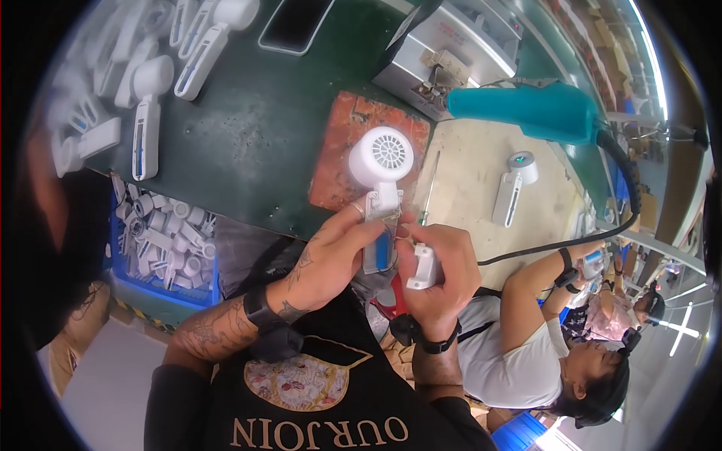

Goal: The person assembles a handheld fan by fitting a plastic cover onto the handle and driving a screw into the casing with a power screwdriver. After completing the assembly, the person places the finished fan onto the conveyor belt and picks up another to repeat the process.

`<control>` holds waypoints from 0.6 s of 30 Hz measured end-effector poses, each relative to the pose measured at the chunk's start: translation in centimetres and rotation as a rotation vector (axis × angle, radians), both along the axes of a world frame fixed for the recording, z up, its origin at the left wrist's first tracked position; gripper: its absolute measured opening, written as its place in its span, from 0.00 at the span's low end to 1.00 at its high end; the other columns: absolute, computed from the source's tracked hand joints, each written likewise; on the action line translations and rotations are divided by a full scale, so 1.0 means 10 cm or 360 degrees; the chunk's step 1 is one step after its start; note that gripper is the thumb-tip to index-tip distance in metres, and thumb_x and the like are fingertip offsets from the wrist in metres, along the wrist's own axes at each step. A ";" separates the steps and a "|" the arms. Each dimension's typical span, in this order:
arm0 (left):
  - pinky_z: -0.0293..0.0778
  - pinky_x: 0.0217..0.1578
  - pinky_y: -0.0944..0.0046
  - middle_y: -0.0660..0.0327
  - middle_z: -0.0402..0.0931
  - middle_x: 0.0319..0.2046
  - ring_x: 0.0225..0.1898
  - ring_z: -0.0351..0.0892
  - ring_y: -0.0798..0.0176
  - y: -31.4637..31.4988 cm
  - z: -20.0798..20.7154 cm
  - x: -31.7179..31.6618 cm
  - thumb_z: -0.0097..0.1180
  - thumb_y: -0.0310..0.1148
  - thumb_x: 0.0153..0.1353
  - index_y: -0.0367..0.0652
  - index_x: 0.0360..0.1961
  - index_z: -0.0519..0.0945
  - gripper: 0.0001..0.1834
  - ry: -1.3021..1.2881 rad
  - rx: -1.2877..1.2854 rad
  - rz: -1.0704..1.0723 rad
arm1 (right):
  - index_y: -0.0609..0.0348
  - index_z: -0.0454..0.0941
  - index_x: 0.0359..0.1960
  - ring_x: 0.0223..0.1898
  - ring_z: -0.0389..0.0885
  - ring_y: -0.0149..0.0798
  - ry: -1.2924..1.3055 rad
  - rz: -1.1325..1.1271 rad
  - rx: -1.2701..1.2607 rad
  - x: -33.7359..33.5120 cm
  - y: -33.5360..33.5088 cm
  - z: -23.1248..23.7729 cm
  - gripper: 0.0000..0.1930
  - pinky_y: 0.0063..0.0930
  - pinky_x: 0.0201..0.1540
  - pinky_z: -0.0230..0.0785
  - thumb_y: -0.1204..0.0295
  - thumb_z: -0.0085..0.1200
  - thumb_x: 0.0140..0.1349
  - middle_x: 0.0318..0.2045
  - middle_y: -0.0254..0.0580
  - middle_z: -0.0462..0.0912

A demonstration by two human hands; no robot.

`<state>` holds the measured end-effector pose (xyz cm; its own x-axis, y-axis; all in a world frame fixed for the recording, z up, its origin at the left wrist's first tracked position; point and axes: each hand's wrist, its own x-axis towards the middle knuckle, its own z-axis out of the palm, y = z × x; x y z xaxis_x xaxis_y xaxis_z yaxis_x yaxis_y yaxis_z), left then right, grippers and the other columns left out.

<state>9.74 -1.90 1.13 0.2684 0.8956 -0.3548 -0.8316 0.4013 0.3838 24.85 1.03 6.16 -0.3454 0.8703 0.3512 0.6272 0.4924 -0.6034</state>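
Observation:
My left hand (323,259) is closed around the handle of a white handheld fan (382,158), whose round grilled head points away from me. The handle is uncovered on top, and a blue battery-like cylinder (383,249) shows inside it. My right hand (453,272) is closed on a small white plastic part (426,267), held in the palm and lower fingers. Its thumb and index fingertips meet at the handle just below the fan's neck; anything tiny between them is too small to make out.
A reddish tile (338,143) lies under the fan head. Beyond it stand a silver machine (444,52) and a teal tool (526,111) with a black cable. Another fan (513,188) lies right. Several fans and a phone (296,22) lie far left; a blue bin (167,292) holds white parts. A co-worker (519,361) sits right.

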 end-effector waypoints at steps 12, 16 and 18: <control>0.70 0.65 0.54 0.51 0.73 0.61 0.63 0.73 0.58 -0.03 -0.04 -0.03 0.40 0.30 0.75 0.34 0.68 0.66 0.23 0.0005 -0.0048 -0.0035 | 0.59 0.85 0.42 0.38 0.86 0.49 -0.0119 0.0276 -0.0122 0.00 0.10 0.06 0.17 0.33 0.38 0.79 0.84 0.63 0.47 0.37 0.47 0.84; 0.69 0.65 0.55 0.53 0.72 0.62 0.63 0.73 0.58 -0.03 -0.06 -0.05 0.40 0.28 0.74 0.35 0.68 0.65 0.23 0.0131 -0.0048 -0.0081 | 0.58 0.86 0.42 0.36 0.85 0.47 -0.0235 0.0251 -0.0085 -0.02 0.20 0.13 0.21 0.34 0.37 0.78 0.85 0.61 0.42 0.37 0.44 0.82; 0.69 0.65 0.55 0.54 0.71 0.63 0.64 0.72 0.59 -0.02 -0.07 -0.05 0.41 0.27 0.74 0.35 0.68 0.66 0.23 0.0167 -0.0015 -0.0073 | 0.58 0.85 0.42 0.36 0.85 0.46 -0.0348 0.0391 -0.0056 -0.01 0.26 0.09 0.22 0.34 0.37 0.78 0.86 0.61 0.40 0.38 0.43 0.81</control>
<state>9.28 -2.08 0.42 0.2702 0.8797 -0.3912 -0.7679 0.4420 0.4637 24.75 3.64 7.05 -0.6102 0.7620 0.2169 0.6090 0.6263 -0.4867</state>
